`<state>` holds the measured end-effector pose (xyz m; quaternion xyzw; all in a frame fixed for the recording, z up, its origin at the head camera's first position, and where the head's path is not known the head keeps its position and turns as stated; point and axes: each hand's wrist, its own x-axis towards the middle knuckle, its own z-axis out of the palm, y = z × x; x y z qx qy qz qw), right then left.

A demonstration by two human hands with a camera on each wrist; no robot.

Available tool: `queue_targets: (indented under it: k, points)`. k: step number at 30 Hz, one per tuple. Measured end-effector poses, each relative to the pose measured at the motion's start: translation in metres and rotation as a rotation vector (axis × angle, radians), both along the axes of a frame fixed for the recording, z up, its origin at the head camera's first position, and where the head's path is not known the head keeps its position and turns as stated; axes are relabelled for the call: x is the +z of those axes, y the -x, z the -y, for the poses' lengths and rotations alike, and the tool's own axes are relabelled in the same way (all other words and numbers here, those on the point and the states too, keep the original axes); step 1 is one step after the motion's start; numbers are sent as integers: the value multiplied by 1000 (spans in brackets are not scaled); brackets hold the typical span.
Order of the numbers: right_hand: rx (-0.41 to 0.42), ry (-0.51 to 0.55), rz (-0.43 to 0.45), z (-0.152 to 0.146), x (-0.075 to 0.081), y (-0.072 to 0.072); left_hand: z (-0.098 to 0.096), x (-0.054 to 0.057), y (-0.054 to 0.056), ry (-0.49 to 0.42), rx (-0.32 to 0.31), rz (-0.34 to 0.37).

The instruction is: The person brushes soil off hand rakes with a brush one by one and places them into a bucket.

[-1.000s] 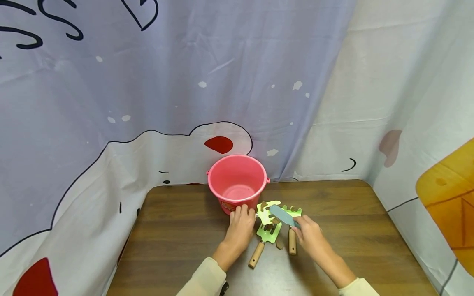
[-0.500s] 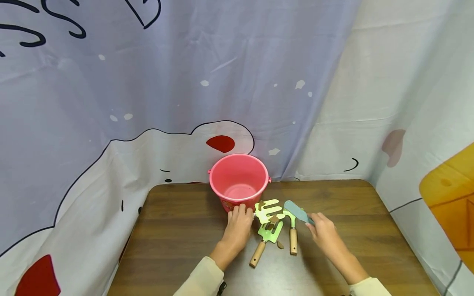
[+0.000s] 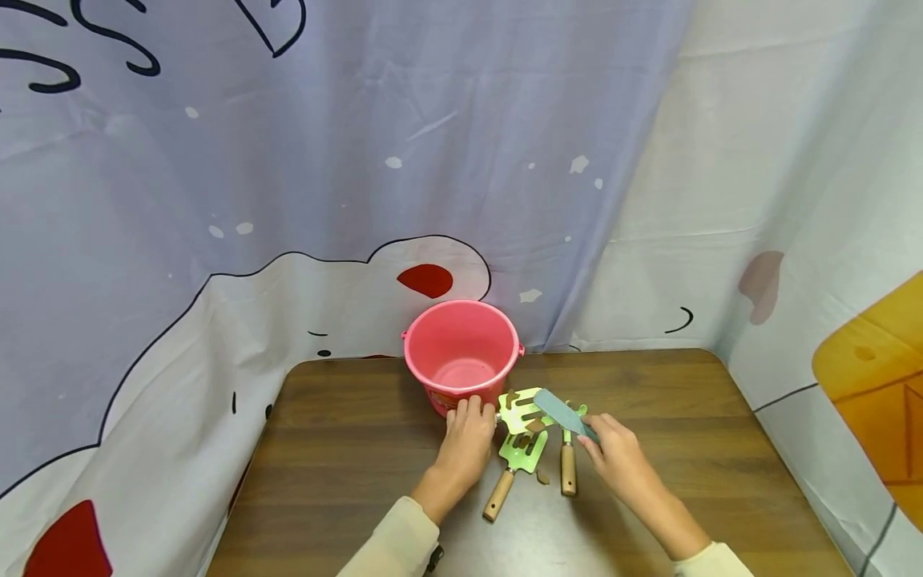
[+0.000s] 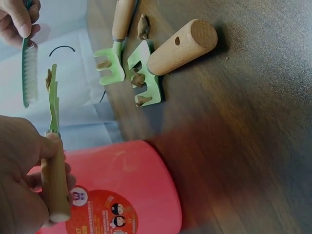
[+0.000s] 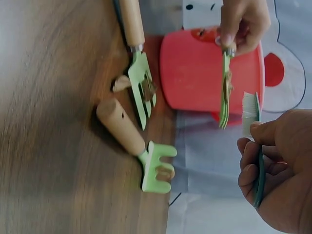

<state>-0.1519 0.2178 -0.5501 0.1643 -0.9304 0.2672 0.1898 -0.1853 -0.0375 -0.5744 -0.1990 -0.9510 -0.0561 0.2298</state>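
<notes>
In front of the bucket (image 3: 461,385), the left hand (image 3: 464,445) grips a fork (image 3: 509,417); right of the bucket, the right hand (image 3: 618,458) pinches a brush (image 3: 559,410), partly screening the rake (image 5: 131,136). That and a spare fork (image 3: 517,460) lie off the bucket's near right, strewn with brown bits (image 3: 542,478), perhaps leaves.
</notes>
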Motion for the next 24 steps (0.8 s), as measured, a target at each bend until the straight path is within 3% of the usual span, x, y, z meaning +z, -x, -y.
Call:
queue_targets:
  k: [9, 14, 24]
  points:
    - [36, 14, -34, 24, -5, -6, -3, -4, 0, 26, 6, 19]
    - [27, 26, -16, 35, -9, -8, -5, -4, 0, 39, 8, -13]
    - [12, -13, -10, 38, -12, -9, -5, -5, 0, 47, 16, -30]
